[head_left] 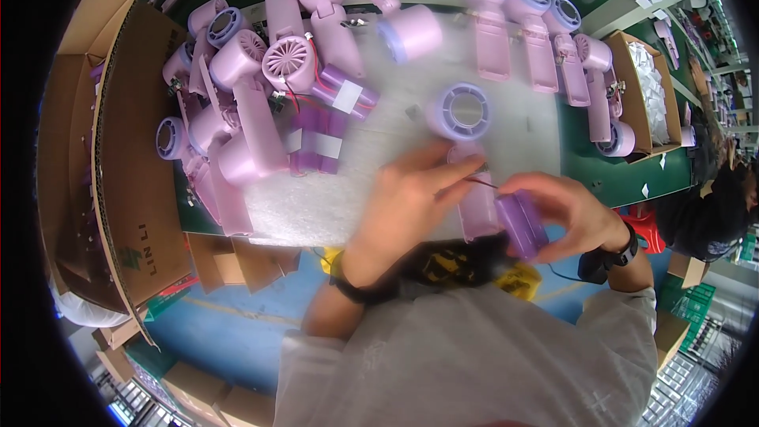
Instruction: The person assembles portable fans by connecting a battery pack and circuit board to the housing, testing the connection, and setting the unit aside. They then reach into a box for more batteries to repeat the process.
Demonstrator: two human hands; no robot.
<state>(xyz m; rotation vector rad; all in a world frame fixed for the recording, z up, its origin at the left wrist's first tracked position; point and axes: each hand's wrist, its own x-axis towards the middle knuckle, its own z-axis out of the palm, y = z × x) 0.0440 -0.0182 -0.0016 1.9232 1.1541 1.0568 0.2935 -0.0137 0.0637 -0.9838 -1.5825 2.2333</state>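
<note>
In front of me lies a pink handheld fan with a lilac ring head (pixel 462 113) and an opened handle (pixel 477 209) pointing toward me. My left hand (pixel 407 209) grips this fan at the neck, fingertips over the top of the handle. They cover whatever lies under them there. My right hand (pixel 573 217) holds a purple battery pack (pixel 522 225) between thumb and fingers, just right of the handle. A thin dark wire (pixel 482 183) runs from the pack toward my left fingertips. Both hands are slightly blurred.
Pink fan bodies (pixel 257 122) are heaped at left, beside wrapped purple battery packs (pixel 316 142). Another fan head (pixel 411 33) lies behind; several fans (pixel 538 51) line the back right. Cardboard boxes stand at left (pixel 150 150) and right (pixel 672 111). A person in dark clothes (pixel 704 217) is at far right.
</note>
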